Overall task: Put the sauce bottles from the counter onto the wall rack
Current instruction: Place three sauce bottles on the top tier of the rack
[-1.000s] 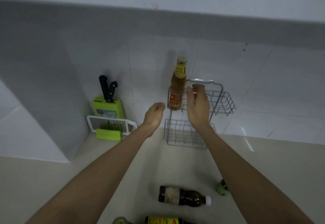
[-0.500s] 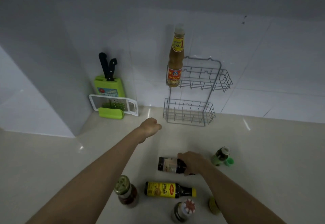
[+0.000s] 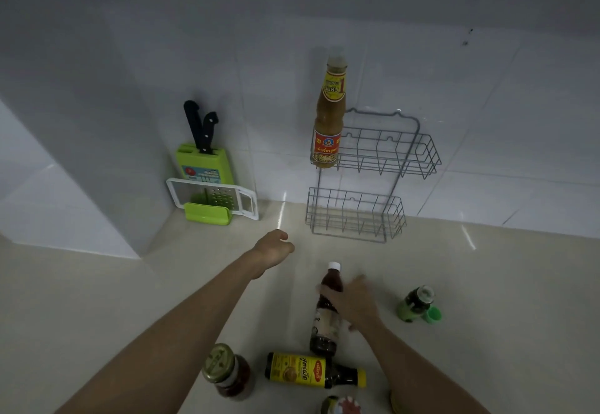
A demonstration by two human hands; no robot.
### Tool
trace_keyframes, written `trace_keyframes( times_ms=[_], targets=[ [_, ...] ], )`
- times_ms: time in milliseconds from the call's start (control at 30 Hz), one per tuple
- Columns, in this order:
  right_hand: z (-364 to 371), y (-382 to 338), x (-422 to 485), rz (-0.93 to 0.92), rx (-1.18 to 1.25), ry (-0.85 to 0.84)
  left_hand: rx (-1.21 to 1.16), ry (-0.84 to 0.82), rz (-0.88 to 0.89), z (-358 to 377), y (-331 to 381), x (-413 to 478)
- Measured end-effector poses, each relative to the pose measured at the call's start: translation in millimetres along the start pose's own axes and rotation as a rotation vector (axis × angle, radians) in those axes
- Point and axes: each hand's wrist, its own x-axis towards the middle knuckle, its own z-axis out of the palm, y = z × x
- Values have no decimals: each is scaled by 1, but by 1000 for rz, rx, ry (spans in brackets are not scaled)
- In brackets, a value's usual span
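Right hand point(image 3: 357, 303) motion-blurred, covering part of dark bottle point(image 3: 326, 313); label unreadable. Just below yellow-label bottle point(image 3: 311, 370): red-white capped jar point(image 3: 341, 406) cut by btm edge, another item right of it mostly hidden behind forearm.

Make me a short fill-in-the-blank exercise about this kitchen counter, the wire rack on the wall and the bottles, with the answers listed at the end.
1. The tall bottle with the yellow label stands in the ____ basket of the wire rack.
2. The right hand grips a dark bottle with a ____ cap.
3. The left hand holds ____.
4. Two black-handled knives stand in a ____ holder.

Missing words: upper; white; nothing; green
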Motion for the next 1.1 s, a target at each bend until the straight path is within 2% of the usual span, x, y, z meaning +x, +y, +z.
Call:
trace_keyframes(
  times_ms=[67, 167, 267, 400, 533, 633, 733, 833, 933, 1100],
  targets=[
    [4, 1, -2, 87, 124, -206, -5, -1, 1, 0, 1, 4],
    [9, 7, 5, 18, 183, -177, -18, 12, 17, -1, 6, 7],
    [-6, -4, 7, -57, 370, -195, -68, 63, 44, -5, 12, 9],
    [-60, -40, 1, -319, 609, -211, -177, 192, 115, -14, 28, 13],
    [-129, -96, -12, -573, 722, -84, -295, 233, 236, -29, 66, 13],
    [-170, -134, -26, -721, 875, 70, -336, 174, 350, -41, 99, 7],
    [-195, -160, -26, -789, 992, 268, -347, 105, 474, -52, 129, 1],
    [-204, -177, -11, -799, 922, 363, -420, 48, 497, -57, 148, -3],
    [-204, -188, 5, -772, 717, 392, -558, -31, 394, -55, 159, -6],
    [-207, -199, 28, -793, 425, 301, -643, -108, 388, -48, 167, -9]
  ],
)
